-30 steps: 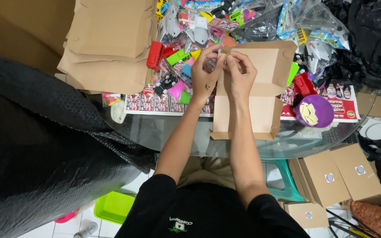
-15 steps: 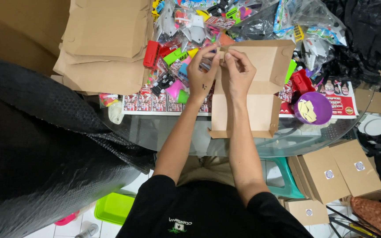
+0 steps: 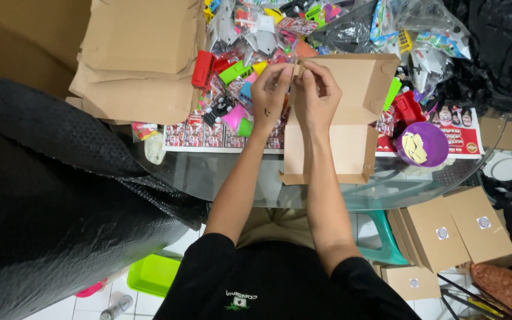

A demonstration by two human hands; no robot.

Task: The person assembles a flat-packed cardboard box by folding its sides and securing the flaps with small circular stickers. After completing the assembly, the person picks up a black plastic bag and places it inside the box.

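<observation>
Both hands met at upper centre of the frame: the left hand (image 3: 271,95) and the right hand (image 3: 317,98) sat close together, fingertips pinched on the top left flap of the flat cardboard box (image 3: 351,118). That box lay open on the glass table (image 3: 220,175), right of centre, its lower edge near the table's rim. Bright plastic toys (image 3: 232,89) were heaped just left of the hands. A stack of folded cardboard (image 3: 140,56) sat upper left, a purple bowl (image 3: 422,144) to the right.

Glass table (image 3: 232,178) bears cardboard box (image 3: 342,127) (toys (image 3: 238,77) too).
</observation>
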